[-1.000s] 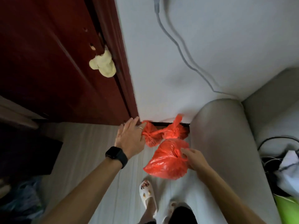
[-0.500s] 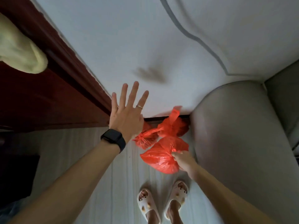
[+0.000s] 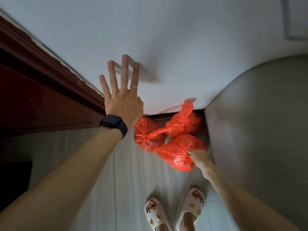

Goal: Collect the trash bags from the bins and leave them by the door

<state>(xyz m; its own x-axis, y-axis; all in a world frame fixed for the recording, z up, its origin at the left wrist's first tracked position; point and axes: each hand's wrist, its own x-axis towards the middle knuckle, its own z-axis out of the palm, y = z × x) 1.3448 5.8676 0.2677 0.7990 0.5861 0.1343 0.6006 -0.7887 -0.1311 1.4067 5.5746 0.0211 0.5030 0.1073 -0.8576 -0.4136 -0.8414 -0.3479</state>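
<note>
Left hand: The left hand [image 3: 122,99] is spread wide with straight fingers and holds nothing. It is up by the white wall [image 3: 166,47], at 10 o'clock from the bags. I cannot tell if it touches the wall.
Right hand: The right hand [image 3: 199,158] has its fingers curled into the plastic of the near red bag [image 3: 175,155] and grips it.
Bags: Three red bags are bunched low by the wall, on the floor [image 3: 133,180]. The left red bag [image 3: 147,135] is at 10 o'clock from the near one. The back red bag [image 3: 183,124] is at 12 o'clock. They touch each other.
Door: The dark red door [image 3: 41,97] is at 9 o'clock from the bags, close by.
Gray seat: A gray seat [image 3: 258,122] stands at 3 o'clock, just beside the bags.
Step now: I think the near bag is being put down with the others.
How to do it well: Set it down softly so the knot does not come loose. Let go only when the floor holds it. Keep the bags out of the door's way, and keep the pale slippers [image 3: 156,214] back.
</note>
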